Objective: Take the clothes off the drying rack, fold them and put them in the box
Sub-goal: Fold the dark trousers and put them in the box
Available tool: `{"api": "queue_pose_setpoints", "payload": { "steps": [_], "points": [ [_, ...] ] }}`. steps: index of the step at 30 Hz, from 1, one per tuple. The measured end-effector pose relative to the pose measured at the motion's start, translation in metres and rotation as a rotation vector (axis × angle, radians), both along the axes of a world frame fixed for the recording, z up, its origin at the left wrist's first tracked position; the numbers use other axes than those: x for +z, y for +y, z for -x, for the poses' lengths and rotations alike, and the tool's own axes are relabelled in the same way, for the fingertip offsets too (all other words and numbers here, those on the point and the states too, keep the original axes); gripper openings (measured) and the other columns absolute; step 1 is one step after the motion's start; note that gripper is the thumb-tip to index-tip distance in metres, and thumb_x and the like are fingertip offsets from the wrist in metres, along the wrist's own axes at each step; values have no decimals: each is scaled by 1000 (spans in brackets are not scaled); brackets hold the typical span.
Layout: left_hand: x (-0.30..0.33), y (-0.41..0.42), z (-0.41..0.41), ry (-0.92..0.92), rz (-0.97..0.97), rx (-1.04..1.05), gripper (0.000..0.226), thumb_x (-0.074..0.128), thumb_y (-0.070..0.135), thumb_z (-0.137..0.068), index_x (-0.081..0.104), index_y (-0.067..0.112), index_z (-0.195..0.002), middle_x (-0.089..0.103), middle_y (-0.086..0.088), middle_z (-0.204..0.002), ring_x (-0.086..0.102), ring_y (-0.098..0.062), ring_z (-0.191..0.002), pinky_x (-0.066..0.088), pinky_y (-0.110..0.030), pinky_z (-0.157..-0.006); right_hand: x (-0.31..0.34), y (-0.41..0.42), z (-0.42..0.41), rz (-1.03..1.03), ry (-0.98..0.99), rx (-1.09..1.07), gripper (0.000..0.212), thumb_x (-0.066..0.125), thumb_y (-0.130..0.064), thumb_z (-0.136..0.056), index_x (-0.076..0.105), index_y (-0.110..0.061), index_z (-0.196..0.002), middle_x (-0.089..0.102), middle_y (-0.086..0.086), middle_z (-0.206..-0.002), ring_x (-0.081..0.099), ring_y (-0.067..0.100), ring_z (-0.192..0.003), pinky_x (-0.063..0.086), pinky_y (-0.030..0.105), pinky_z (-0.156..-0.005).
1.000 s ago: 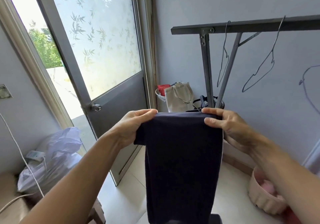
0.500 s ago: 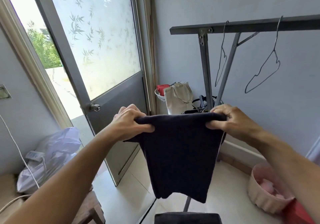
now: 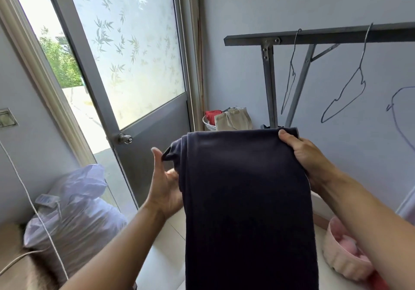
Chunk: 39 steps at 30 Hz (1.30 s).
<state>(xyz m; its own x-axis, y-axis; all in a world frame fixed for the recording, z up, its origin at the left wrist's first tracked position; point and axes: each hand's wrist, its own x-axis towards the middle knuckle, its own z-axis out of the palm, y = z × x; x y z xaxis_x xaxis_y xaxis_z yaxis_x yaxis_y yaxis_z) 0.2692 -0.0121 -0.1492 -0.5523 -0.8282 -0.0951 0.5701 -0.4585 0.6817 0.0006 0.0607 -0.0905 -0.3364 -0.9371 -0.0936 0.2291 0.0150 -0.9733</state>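
A dark navy garment (image 3: 244, 199) hangs folded lengthwise in front of me, reaching past the bottom of the view. My right hand (image 3: 303, 152) grips its top right corner, thumb on the front. My left hand (image 3: 164, 184) is at the garment's left edge with the thumb raised and the palm turned toward the cloth; its fingers go behind the fabric and are hidden. Behind stands the grey metal drying rack (image 3: 314, 37) with bare wire hangers (image 3: 345, 101) on its bar. The cardboard box (image 3: 9, 256) shows at the bottom left corner.
A frosted glass door (image 3: 134, 65) stands ajar at left. A white plastic bag (image 3: 74, 211) lies on the floor beside a white cord. A canvas tote (image 3: 233, 119) and a basket sit in the corner. A pink tub (image 3: 343, 256) is at lower right.
The garment now hangs long again after being lifted short half a second ago. My left hand let go of the top left corner and dropped to the left edge.
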Motion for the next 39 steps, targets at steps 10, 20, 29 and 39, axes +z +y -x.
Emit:
{"api": "queue_pose_setpoints", "payload": {
  "steps": [10,20,29,39],
  "points": [
    [20,15,32,-374,110,132,23,65,1,-85,65,-3,-108,73,-22,-99,74,-26,-80,62,-34,-69,-22,-7,14,0,-374,5,53,49,-47,-95,60,-4,-125,71,16,-109,73,26,-86,61,34,-62],
    [40,4,37,-384,68,273,15,65,11,-91,67,-4,-92,74,-16,-74,73,-21,-62,59,-29,-53,-55,2,10,38,-124,123,48,63,-1,-86,50,-7,-132,62,25,-125,62,42,-112,50,56,-94],
    [38,-1,30,-407,94,246,25,66,4,-88,64,-8,-110,73,-19,-91,74,-22,-71,60,-29,-59,-52,-4,5,-29,66,71,111,77,3,-73,14,-40,-152,42,8,-145,60,30,-117,52,50,-96],
    [43,-9,32,-812,500,446,60,73,23,-87,47,34,-139,57,-6,-128,60,-22,-110,55,-33,-92,-35,-4,-3,168,167,-107,96,69,3,-84,21,-49,-149,41,6,-150,46,22,-132,42,46,-108]
  ]
}}
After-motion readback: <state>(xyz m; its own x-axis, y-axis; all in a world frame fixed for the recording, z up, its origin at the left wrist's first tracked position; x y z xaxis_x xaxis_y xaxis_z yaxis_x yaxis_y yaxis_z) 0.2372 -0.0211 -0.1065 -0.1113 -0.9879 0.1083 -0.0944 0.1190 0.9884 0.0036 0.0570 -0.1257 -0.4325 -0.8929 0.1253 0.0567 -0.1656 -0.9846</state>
